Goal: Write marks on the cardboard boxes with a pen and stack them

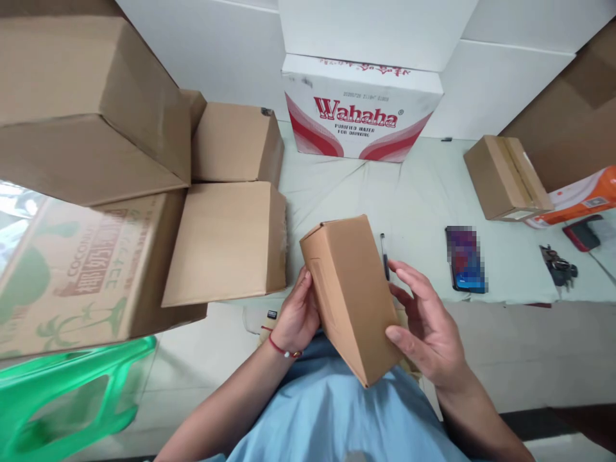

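A small brown cardboard box [359,289] is held tilted in front of my body, over the table's near edge. My left hand [299,313] grips its left side, thumb up along the edge and the other fingers partly hidden behind it. At its right side is my right hand [426,321], fingers spread and curved, with the thumb at the box's lower right face; the hand is not wrapped round it. Just beyond my right fingertips a pen [384,256] lies on the table.
Open brown boxes [224,240] stand at the left, beside a large printed carton [86,276]. A Wahaha carton [360,115] is at the back. Rightward are a phone [466,260], a taped box [507,176] and keys [559,266]. A green stool [115,385] stands lower left.
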Demonstrator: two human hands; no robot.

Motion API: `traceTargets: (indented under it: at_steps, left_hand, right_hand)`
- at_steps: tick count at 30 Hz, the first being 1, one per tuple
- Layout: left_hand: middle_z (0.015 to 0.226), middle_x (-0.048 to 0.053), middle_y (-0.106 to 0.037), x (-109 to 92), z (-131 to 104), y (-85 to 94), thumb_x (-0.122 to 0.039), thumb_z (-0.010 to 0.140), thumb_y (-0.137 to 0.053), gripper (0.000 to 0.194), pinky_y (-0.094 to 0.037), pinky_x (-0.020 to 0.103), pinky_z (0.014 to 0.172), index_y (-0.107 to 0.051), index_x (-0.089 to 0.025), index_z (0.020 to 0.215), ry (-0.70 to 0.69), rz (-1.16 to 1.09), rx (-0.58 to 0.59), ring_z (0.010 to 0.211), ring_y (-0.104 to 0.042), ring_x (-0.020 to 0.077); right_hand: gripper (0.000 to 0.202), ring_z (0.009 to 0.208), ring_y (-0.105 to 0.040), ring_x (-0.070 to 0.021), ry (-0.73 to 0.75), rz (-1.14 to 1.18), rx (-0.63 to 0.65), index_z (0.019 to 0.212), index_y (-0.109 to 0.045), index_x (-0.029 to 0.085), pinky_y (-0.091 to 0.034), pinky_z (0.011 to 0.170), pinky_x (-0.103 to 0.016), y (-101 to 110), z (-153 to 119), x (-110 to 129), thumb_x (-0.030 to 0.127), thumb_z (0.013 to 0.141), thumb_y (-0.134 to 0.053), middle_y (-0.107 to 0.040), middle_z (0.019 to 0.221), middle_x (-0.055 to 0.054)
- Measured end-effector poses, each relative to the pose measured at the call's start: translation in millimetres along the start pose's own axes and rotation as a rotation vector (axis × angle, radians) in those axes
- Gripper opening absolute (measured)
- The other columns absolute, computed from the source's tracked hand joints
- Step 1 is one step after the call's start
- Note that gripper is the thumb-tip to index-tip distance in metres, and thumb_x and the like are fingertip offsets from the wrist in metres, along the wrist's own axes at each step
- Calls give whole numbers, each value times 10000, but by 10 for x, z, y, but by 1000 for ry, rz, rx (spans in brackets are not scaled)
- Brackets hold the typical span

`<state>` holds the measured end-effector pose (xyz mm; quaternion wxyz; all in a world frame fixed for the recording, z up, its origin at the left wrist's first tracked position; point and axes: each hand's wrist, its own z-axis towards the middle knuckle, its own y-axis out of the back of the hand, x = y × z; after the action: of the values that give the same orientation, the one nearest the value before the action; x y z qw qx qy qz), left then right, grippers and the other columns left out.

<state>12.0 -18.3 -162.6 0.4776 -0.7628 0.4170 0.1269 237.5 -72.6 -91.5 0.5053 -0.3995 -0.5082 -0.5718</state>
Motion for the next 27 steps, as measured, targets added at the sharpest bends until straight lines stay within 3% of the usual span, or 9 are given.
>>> traceTargets:
  at_steps: [2,6,11,16,18,20,23,25,27]
  left_hand:
    - [1343,97,-793,-41,33,35,-563,933,-835,518,-595,495,1139,-725,-224,1310,59,-6,16,1362,-710,322]
    - [1234,61,-830,-113,82,94,-468,928,-859,429,-621,406,1121,-735,-221,1257,124,-65,19,1297,-752,262]
    - [1326,34,-811,-190,13,65,-320,843,-936,407,-667,362,1054,-734,-259,1191,108,-80,-94,1235,-785,240]
    - [1389,95,-780,-272,-202,-99,-496,850,-938,553,-659,405,1072,-736,-240,1296,55,58,-65,1314,-746,311]
    - [1339,108,-790,-312,-280,-159,-617,907,-855,614,-671,394,998,-736,-232,1369,1,148,-22,1253,-758,311]
    - [1186,95,-804,-353,-327,-187,-720,941,-761,677,-670,347,818,-742,-228,1406,-72,258,8,1048,-774,268]
    - [961,59,-731,-406,-347,-168,-757,981,-675,688,-570,282,630,-778,-220,1397,-231,457,3,774,-647,175]
    - [936,51,-683,-433,-354,-132,-698,1026,-652,594,-569,294,690,-803,-245,1380,-403,632,-18,788,-606,165]
    - [1046,71,-693,-453,-373,-101,-589,1076,-634,454,-603,355,890,-802,-304,1387,-591,827,-17,964,-652,198]
  right_hand:
    - [669,1534,-548,-328,46,-42,-78,1582,-610,426,-537,1237,-545,-123,42,17,341,956,-830,-553,1665,-76]
    - [322,1273,-663,-302,169,-220,-185,1309,-805,384,-558,1141,-528,-198,233,90,285,1012,-731,-713,1338,-82]
    - [242,1246,-686,-278,4,-151,-304,1182,-858,343,-533,1144,-465,-8,506,-3,385,1078,-644,-770,1247,-64]
    - [254,1335,-672,-304,-122,-13,-390,1099,-880,317,-469,1231,-478,160,535,-225,487,1027,-704,-793,1272,-56]
    - [288,1345,-681,-313,-169,76,-402,1140,-868,319,-497,1206,-481,181,486,-295,527,1006,-719,-807,1283,-53]
    - [320,1327,-704,-319,-217,174,-413,1165,-852,325,-550,1137,-472,183,429,-360,563,979,-744,-824,1273,-50]
    - [328,1196,-766,-320,-282,308,-427,1064,-841,300,-605,1013,-453,178,359,-464,588,911,-812,-853,1168,-55]
    - [325,1047,-792,-298,-318,367,-456,985,-831,279,-621,921,-429,195,331,-538,573,851,-868,-862,1061,-51]
    - [313,929,-788,-264,-348,411,-506,960,-829,277,-623,839,-391,234,312,-610,533,801,-913,-860,976,-31]
